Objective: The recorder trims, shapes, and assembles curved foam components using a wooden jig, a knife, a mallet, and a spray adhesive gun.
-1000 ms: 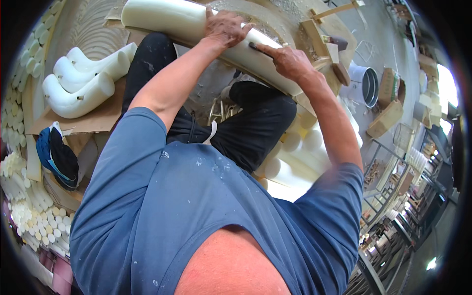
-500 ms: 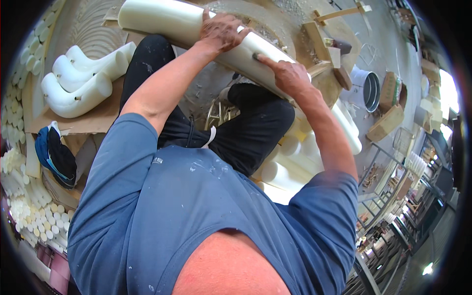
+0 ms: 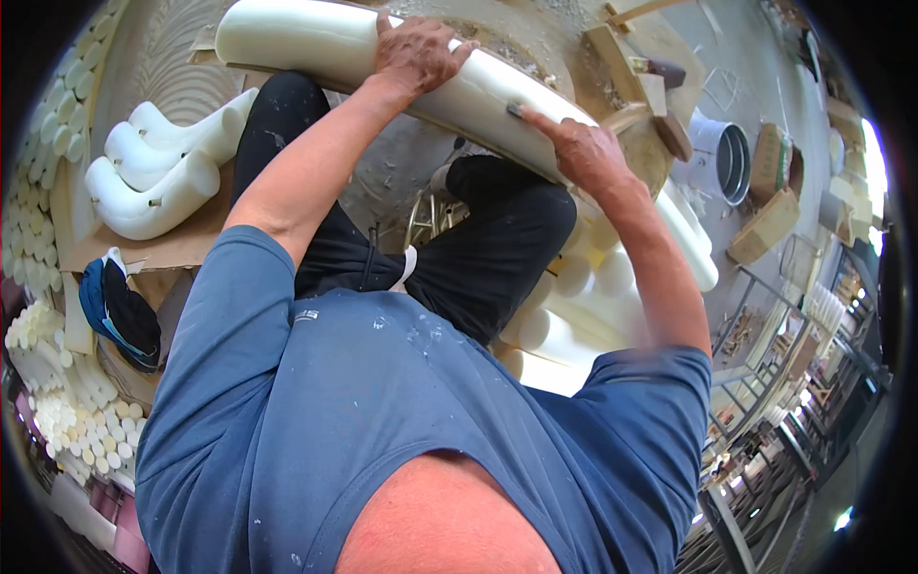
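A long, thick white pipe-like piece point(image 3: 306, 36) with a smooth surface lies across in front of my knees, slanting down to the right. My left hand point(image 3: 418, 57) rests over its middle from above, with the fingers curled round its far side. Farther right, my right hand point(image 3: 585, 151) is closed, with the index finger pointing along the surface. A small dark flat piece point(image 3: 514, 110) shows at its fingertips, pressed on the white surface. Its kind is too small to make out.
White elbow-shaped pieces point(image 3: 153, 203) lie on brown cardboard point(image 3: 115, 251) to the left, above a dark blue and black cloth item point(image 3: 120, 311). White cylinders point(image 3: 547, 335) lie beyond my right knee. A metal bucket point(image 3: 717, 158) and wooden blocks point(image 3: 617, 67) stand at the far right.
My right hand has slid a little to the right along the white piece with the small dark thing. My left hand and the white piece have shifted slightly left.
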A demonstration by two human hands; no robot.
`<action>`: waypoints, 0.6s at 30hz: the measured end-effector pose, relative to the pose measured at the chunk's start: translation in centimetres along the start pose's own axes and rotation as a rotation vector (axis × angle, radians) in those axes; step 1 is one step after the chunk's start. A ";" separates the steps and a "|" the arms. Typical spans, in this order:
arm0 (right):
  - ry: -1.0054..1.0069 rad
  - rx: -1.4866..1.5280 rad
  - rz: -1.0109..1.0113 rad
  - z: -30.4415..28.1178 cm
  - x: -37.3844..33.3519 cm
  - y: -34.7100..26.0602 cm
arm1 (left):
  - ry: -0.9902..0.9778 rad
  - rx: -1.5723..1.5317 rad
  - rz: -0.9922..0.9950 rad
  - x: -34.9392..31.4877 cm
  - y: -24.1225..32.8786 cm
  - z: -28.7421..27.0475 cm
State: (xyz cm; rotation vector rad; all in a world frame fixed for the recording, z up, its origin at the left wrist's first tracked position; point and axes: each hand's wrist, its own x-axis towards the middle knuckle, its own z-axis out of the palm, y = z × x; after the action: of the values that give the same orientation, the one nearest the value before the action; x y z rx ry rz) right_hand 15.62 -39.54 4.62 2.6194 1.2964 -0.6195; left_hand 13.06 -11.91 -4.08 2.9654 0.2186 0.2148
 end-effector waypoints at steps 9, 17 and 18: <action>-0.047 -0.052 0.064 -2.5 -2.3 2.5 | 0.317 -0.224 0.227 -2.1 6.4 -1.3; -0.014 -0.102 0.037 -3.4 -4.2 1.7 | 0.086 -0.351 0.181 -1.3 5.9 -0.7; 0.021 -0.054 0.039 -1.5 -3.9 1.8 | 0.094 -0.346 0.188 -1.3 6.8 -1.3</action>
State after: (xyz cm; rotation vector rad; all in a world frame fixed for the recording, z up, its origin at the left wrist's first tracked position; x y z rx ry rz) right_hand 15.39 -43.03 7.51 2.6076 1.2466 -0.5448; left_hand 12.49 -18.58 -1.86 2.6319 -0.0812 0.3741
